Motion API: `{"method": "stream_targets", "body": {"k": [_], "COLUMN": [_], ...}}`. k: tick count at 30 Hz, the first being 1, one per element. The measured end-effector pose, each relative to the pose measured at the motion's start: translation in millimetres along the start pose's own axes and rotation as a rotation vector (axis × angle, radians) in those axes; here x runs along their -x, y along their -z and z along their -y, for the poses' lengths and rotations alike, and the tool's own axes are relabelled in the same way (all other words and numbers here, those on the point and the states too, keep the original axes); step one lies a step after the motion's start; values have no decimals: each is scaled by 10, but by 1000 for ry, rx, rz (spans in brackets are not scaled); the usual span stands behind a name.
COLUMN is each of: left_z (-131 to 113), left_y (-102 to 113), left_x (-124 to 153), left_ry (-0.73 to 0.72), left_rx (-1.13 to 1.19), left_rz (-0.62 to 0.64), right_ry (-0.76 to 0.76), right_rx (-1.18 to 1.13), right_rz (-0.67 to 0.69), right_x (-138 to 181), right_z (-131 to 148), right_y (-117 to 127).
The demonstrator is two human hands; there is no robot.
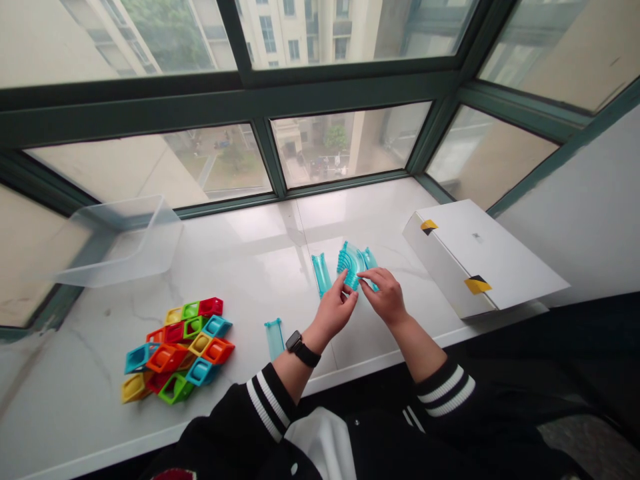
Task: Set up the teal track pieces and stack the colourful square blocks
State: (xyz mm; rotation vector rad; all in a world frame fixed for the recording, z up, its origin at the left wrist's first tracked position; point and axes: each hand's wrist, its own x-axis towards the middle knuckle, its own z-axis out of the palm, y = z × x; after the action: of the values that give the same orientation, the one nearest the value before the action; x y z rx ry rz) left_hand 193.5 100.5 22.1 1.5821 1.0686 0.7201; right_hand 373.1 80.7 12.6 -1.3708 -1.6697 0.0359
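- White, grey-veined windowsill [235, 260]
- Near front edge, leftward: clustered multicoloured blocks [167, 358]
- By back left corner: clear tub [125, 270]
- Right end: white box [493, 250]
- Midway along: straight turquoise pieces [321, 273]

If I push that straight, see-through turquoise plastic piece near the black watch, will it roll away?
Probably not: the turquoise piece is long and lies flat, so it would likely slide on the shiny white ledge. Its see-through plastic look suggests it's light. Its straight edges hint it's stiff, not floppy.

Green-framed windows [320, 92], hazy daylight, buildings [325, 27] and trees [165, 30] outside, white wall [580, 207], glossy marbled ledge [240, 250]
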Motion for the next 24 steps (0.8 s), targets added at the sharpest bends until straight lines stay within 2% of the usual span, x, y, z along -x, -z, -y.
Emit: {"method": "stream_targets", "body": {"k": [24], "left_z": [94], "left_y": [-32], "left_x": [-11], "left_ry": [1], "left_rx": [44], "left_rz": [-27], "right_ry": [15], "right_rx": [1], "right_rz": [36], "right_x": [-10], "right_z": [-11], "right_y": [9]}}
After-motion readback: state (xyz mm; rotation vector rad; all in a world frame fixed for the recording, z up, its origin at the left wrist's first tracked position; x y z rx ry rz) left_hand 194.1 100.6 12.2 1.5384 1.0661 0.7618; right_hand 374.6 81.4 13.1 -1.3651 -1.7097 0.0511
